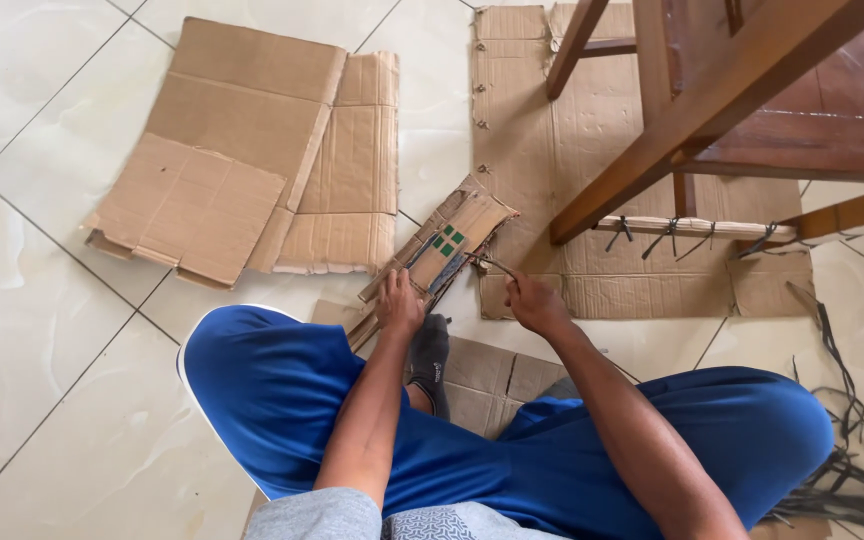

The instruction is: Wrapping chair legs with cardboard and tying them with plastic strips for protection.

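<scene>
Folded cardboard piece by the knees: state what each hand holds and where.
The left hand grips the folded cardboard piece at its near end. The right hand pinches a thin dark strip at the cardboard's edge.

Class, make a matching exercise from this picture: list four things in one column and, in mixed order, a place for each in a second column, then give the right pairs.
Things
1. Folded brown cardboard strip with green squares
2. Pile of flattened brown cardboard sheets
3. Reddish-brown wooden chair frame
4. Tangle of dark flat straps

Places
A. On the white tiles at the lower right
B. Upper right, legs on a cardboard sheet
C. Gripped by the left hand, near the right hand
D. On the tiles at the upper left

Pairs: 1-C, 2-D, 3-B, 4-A
</scene>
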